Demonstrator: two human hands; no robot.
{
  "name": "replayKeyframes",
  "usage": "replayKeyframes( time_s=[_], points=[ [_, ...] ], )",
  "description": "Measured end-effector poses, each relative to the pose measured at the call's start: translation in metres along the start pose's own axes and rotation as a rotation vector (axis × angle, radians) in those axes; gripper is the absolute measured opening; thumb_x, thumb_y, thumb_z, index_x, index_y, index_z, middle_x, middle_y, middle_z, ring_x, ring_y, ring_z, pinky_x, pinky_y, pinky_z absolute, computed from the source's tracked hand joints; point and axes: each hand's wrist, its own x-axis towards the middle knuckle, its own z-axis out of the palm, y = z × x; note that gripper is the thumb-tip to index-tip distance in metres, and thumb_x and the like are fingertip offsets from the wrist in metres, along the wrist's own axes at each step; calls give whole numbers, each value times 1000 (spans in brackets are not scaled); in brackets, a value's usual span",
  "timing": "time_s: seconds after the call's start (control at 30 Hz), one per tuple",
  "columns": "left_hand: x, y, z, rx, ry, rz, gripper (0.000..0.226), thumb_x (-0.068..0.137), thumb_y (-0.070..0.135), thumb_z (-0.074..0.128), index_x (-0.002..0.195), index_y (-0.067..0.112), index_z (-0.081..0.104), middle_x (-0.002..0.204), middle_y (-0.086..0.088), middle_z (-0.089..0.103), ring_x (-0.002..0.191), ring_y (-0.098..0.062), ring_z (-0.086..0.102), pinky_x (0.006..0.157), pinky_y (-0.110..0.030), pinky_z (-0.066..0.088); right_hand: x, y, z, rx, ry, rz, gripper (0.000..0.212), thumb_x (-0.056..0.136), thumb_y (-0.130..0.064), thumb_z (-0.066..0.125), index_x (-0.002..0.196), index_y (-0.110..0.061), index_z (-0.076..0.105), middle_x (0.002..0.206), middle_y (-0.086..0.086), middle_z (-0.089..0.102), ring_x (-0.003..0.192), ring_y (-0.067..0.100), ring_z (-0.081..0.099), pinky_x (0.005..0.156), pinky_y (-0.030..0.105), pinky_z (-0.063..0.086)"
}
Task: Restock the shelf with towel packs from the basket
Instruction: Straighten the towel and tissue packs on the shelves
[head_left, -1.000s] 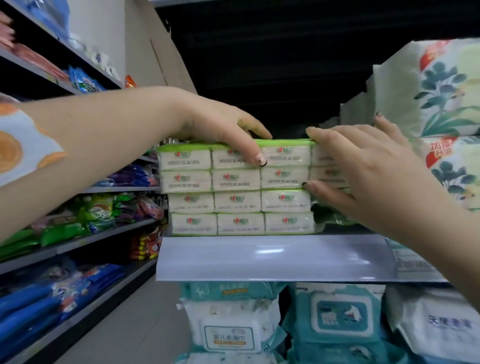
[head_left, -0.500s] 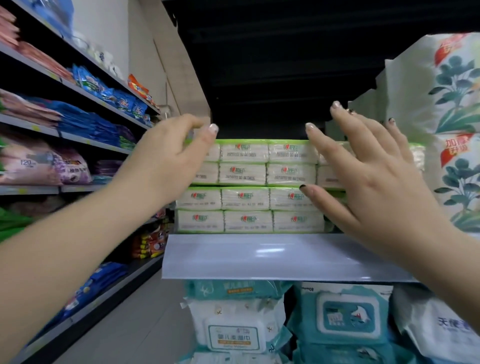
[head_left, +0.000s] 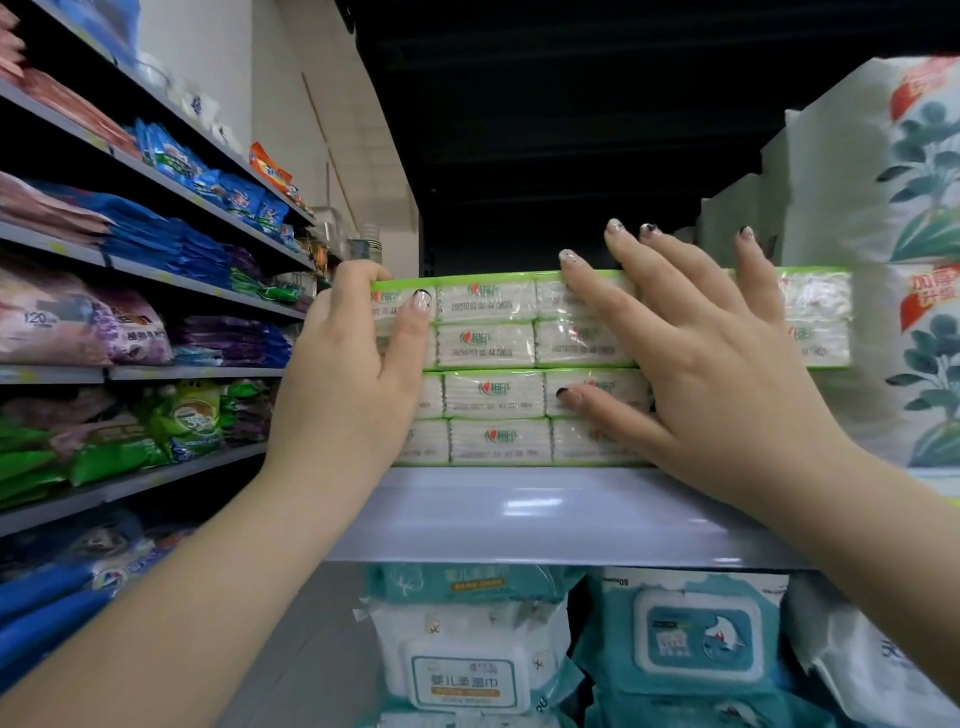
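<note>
Two stacked towel packs (head_left: 488, 364) on shelf (head_left: 519, 514), left hand (head_left: 353, 374) gripping top pack's corner, right hand (head_left: 696, 358) flat, fingers spread

Even overhead light brightens the aisle, while the ceiling above stays almost black. A white glare patch sits on the shelf edge (head_left: 530, 506). Wide-angle bending curves the side shelving (head_left: 156, 270); the right margin is smeared.

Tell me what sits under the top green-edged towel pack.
A second green-edged pack lies directly under the top towel pack, resting on the shelf. The left hand and right hand cover both ends of the stack.
</note>
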Motion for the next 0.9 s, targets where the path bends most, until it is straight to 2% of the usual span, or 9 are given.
replayKeyframes(
  time_s=[0.07, 0.17, 0.37, 0.43, 0.5, 0.57, 0.73, 0.8, 0.9],
  points=[
    [-1, 1, 0, 13, -3, -4, 41, 94, 42, 32, 127, 18, 39, 121, -5, 50, 93, -13, 44, 62, -22, 27, -1, 0, 0, -6, 22, -1, 69, 84, -60, 34, 142, -23, 36, 148, 14, 35, 135, 33, 34, 109, 58, 14],
    [-4, 2, 0, 8, -12, 1, 53, 94, 43, 32, 143, 24, 24, 141, -5, 37, 111, -13, 42, 79, -21, 26, -2, -1, -1, -25, 59, 0, 70, 84, -60, 35, 142, -21, 37, 149, 16, 33, 136, 33, 32, 110, 57, 14],
    [-6, 2, 0, 10, 5, 50, 55, 95, 41, 33, 146, 30, 18, 143, -2, 28, 85, 12, 22, 70, -13, 21, -4, -1, -2, -50, 99, 8, 68, 85, -60, 35, 139, -19, 43, 146, 16, 38, 135, 34, 31, 110, 55, 12],
    [-7, 1, 0, 29, 4, 59, 55, 94, 42, 32, 147, 31, 18, 145, -3, 25, 92, 5, 27, 75, -20, 25, -4, -1, -1, -51, 109, 11, 67, 86, -59, 35, 138, -18, 44, 145, 16, 39, 135, 34, 29, 110, 55, 12],
    [-7, 0, 1, 49, 1, 61, 55, 94, 47, 31, 146, 31, 19, 147, -5, 24, 110, -12, 40, 79, -29, 32, -5, -1, -1, -53, 110, 11, 67, 86, -59, 36, 137, -18, 45, 145, 16, 40, 135, 33, 30, 110, 55, 13],
    [-8, 0, 1, 96, -6, 60, 57, 93, 52, 28, 145, 30, 21, 148, -8, 23, 124, -26, 40, 84, -36, 38, -5, -1, -1, -51, 107, 10, 66, 86, -59, 36, 137, -18, 45, 144, 16, 40, 135, 34, 31, 111, 56, 13],
    [-11, 4, -1, 191, -24, 44, 57, 93, 53, 29, 145, 29, 23, 152, -8, 15, 132, -32, 33, 91, -45, 40, -5, -2, -1, -52, 104, 8, 66, 86, -58, 36, 136, -17, 46, 143, 16, 42, 134, 34, 34, 110, 55, 13],
    [-10, 3, 0, 208, -14, 51, 57, 93, 53, 30, 144, 29, 24, 154, -9, 12, 138, -33, 24, 101, -49, 33, -5, -2, -1, -52, 99, 10, 66, 86, -58, 35, 137, -17, 46, 143, 16, 42, 134, 35, 35, 110, 55, 13],
    [-8, 0, 1, 320, 21, 133, 60, 90, 52, 23, 145, 28, 25, 156, -11, 8, 143, -34, 6, 113, -53, 6, -4, -2, -1, -54, 95, 9, 66, 85, -58, 35, 137, -17, 45, 142, 16, 43, 133, 35, 36, 110, 56, 14]
  ],
)
